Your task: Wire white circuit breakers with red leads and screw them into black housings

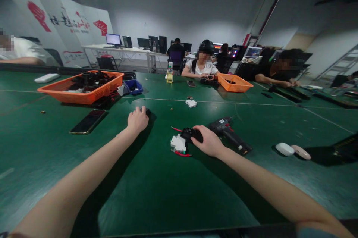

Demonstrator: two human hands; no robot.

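My left hand (137,119) reaches forward on the green table (156,178), its fingers curled over a small black part (148,111) that is mostly hidden. My right hand (207,141) rests on the table and grips a black component (190,134) joined to a white block (178,143) with red wires. A black power screwdriver (229,132) lies just right of my right hand.
An orange tray (81,89) of black parts and a small blue bin (133,86) stand at the far left, a phone (88,121) in front of them. A small white part (191,103), a bottle (169,72) and another orange tray (234,82) lie farther off. Other people sit across the table.
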